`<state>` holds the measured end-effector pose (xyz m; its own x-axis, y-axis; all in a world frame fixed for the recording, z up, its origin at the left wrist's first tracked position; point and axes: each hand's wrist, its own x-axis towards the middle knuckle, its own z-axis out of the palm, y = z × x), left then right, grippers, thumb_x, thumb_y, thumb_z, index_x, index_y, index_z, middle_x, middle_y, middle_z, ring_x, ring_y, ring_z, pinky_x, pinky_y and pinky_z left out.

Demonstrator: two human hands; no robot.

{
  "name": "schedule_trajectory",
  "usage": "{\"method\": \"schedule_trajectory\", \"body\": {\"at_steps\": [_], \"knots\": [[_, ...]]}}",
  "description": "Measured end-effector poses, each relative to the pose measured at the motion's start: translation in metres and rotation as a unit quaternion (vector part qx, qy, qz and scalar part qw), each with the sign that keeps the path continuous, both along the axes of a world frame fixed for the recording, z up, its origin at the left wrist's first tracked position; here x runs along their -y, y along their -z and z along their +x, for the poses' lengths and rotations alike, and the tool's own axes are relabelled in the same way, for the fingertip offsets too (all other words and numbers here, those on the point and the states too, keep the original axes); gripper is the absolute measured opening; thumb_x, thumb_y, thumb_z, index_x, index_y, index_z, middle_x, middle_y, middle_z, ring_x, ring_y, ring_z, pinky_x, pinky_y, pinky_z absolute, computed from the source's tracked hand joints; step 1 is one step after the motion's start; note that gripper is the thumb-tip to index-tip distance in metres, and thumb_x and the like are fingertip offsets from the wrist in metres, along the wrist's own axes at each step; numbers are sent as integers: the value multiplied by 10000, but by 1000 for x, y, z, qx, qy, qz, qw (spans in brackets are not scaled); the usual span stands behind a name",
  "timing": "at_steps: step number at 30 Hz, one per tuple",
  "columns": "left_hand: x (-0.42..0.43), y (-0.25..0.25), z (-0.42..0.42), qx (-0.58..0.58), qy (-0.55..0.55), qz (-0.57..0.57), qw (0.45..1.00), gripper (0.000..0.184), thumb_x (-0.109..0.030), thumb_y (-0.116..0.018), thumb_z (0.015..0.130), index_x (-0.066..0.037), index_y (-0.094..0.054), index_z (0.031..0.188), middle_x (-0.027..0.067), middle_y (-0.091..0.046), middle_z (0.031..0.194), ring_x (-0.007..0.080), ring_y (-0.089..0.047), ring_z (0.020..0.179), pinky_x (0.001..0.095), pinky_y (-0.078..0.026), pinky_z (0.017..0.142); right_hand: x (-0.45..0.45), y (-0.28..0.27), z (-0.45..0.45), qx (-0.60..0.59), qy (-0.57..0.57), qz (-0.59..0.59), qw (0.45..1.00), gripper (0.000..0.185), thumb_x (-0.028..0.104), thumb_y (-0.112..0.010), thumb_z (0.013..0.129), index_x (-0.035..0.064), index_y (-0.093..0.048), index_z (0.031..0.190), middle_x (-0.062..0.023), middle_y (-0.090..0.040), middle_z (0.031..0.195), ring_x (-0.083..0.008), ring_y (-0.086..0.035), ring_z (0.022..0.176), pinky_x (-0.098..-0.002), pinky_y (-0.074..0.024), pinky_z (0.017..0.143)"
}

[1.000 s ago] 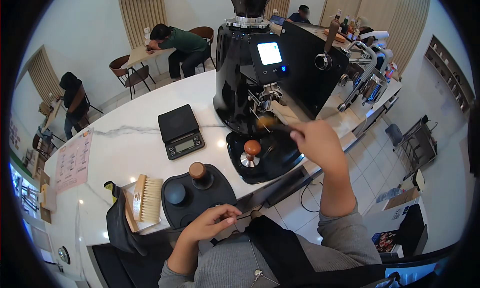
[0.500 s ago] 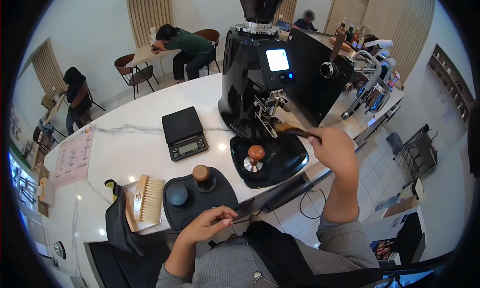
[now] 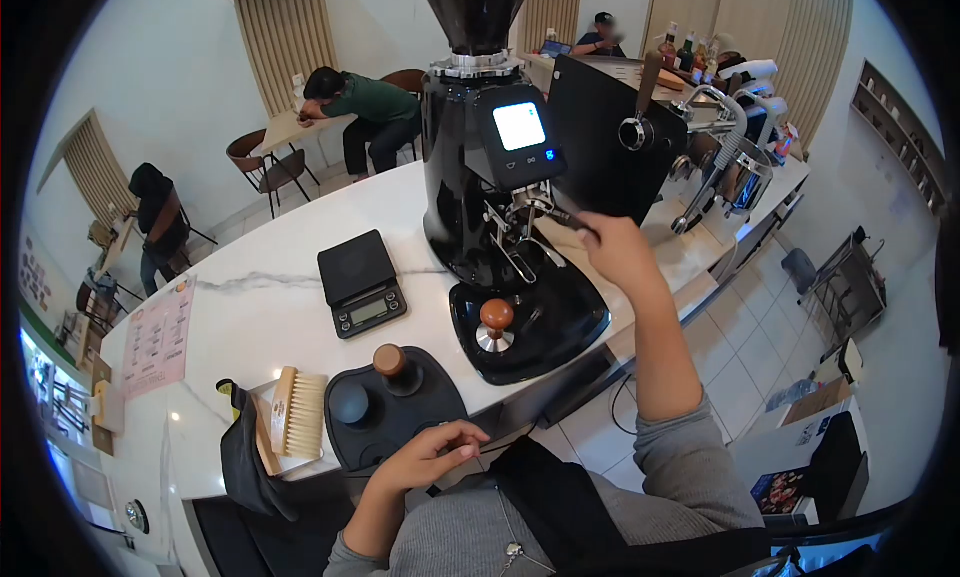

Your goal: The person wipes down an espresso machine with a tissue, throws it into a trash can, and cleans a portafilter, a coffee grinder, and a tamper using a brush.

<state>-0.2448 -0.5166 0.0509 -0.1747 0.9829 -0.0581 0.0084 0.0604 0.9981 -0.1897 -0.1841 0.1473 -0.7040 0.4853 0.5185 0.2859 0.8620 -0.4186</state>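
My right hand is closed around the dark handle of a brush, held up at the spout of the black coffee grinder. The brush's tip is hard to make out against the metal parts. Below, a tamper with a brown wooden knob stands on the grinder's black base tray. My left hand hovers by the front edge of the black tamping mat, fingers loosely bent and apart, with nothing in it. A brown-topped tool and a dark round one stand on that mat.
A black scale lies left of the grinder. A wide wooden brush and a dark cloth lie at the counter's front left. To the right is an espresso machine with a portafilter. Several people sit at tables beyond.
My right hand has raised the brush from low by the grinder's base to its spout. My left hand stays near the mat. The camera view has shifted slightly.
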Motion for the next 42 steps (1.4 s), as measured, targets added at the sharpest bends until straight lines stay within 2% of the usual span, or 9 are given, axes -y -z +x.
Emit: {"method": "schedule_trajectory", "body": {"at_steps": [3, 9, 15, 19, 23, 25, 29, 33, 42], "knots": [[-4, 1, 1, 26, -23, -20, 999, 252, -155, -493, 878, -17, -514, 1088, 29, -535, 893, 85, -490, 832, 208, -387, 732, -18, 10, 21, 264, -50, -35, 963, 209, 185, -576, 754, 97, -650, 929, -188, -611, 806, -349, -590, 768, -408, -467, 698], [-29, 2, 13, 44, -47, -40, 997, 246, -104, -471, 882, 10, -500, 1098, 48, -535, 900, 92, -493, 839, 211, -389, 738, -21, 43, 8, -90, -46, -34, 994, 240, 138, -539, 795, 51, -598, 1011, -200, -601, 830, -378, -566, 778, -413, -460, 693], [-61, -4, 30, 57, -71, -29, 995, 240, -101, -471, 884, 11, -501, 1095, 54, -538, 914, 98, -500, 852, 223, -396, 749, -38, 56, 38, 183, -63, -58, 979, 276, 113, -540, 786, 75, -583, 1056, -195, -596, 838, -378, -552, 798, -414, -446, 707], [-81, 0, 41, 35, -90, -39, 995, 243, -112, -476, 885, 10, -502, 1093, 54, -539, 912, 99, -502, 847, 225, -400, 744, -42, 45, 32, -5, -90, -118, 989, 254, 140, -568, 759, 95, -613, 1006, -188, -600, 799, -362, -562, 774, -406, -454, 684], [-94, -3, 49, 43, -98, -38, 993, 254, -127, -483, 886, 14, -498, 1096, 54, -540, 907, 102, -503, 840, 222, -401, 734, -54, 68, 22, -3, -128, -98, 987, 259, 137, -570, 758, 91, -610, 1010, -191, -597, 792, -366, -564, 758, -401, -456, 676], [-94, -3, 51, 42, -108, -34, 993, 257, -132, -486, 886, 14, -497, 1098, 54, -540, 906, 102, -503, 838, 221, -400, 732, -65, 66, 37, 165, -108, -95, 976, 270, 127, -553, 777, 73, -589, 1039, -202, -592, 800, -374, -561, 753, -404, -453, 674], [-96, 3, 52, 57, -142, -34, 988, 251, -127, -481, 888, 4, -500, 1101, 48, -541, 907, 103, -505, 838, 218, -400, 730, -57, 57, 14, -55, -106, -124, 985, 238, 139, -574, 760, 59, -616, 980, -196, -594, 783, -372, -563, 759, -406, -454, 680], [-102, 4, 57, 51, -145, -21, 988, 240, -128, -477, 891, -6, -502, 1096, 25, -550, 891, 76, -505, 818, 218, -417, 723, -68, 71, 22, 192, -90, -73, 974, 261, 132, -570, 767, 53, -601, 1013, -213, -586, 799, -374, -559, 745, -411, -445, 662], [-99, 13, 57, 65, -149, 2, 987, 237, -95, -466, 886, 12, -495, 1096, 42, -540, 889, 98, -509, 839, 226, -411, 750, -28, 68, 38, -4, -162, -109, 981, 343, 56, -548, 779, 85, -553, 1121, -168, -544, 774, -350, -529, 703, -378, -436, 633]]}}
